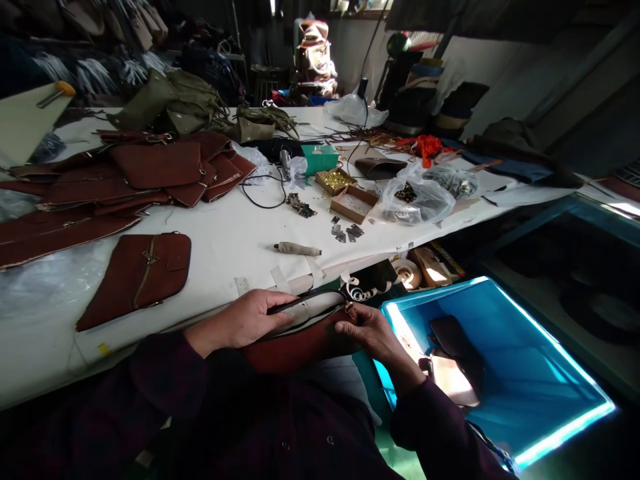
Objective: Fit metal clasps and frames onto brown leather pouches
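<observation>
A reddish-brown leather bag (pixel 295 350) lies over my lap at the table's front edge, its mouth spread and a pale lining showing. At the left end of that mouth, my left hand (pixel 243 320) grips the rim between thumb and fingers. My right hand (pixel 373 333) pinches the bag's right corner, beside a small leather tab with metal on it (pixel 351 311). Some fingertips of both hands are hidden by the bag. Just beyond, on the white table, rests a cloth-wrapped tool handle (pixel 299 249). To the left lies a flat brown leather piece with a zip (pixel 145 273).
Brown leather pieces (pixel 160 167) are heaped on the table's left. Small boxes (pixel 354 203), metal plates (pixel 345 233) and plastic bags of hardware (pixel 417 193) stand farther back. A blue bin (pixel 530 373) with leather items is at my right. White tape (pixel 357 290) hangs below the table edge.
</observation>
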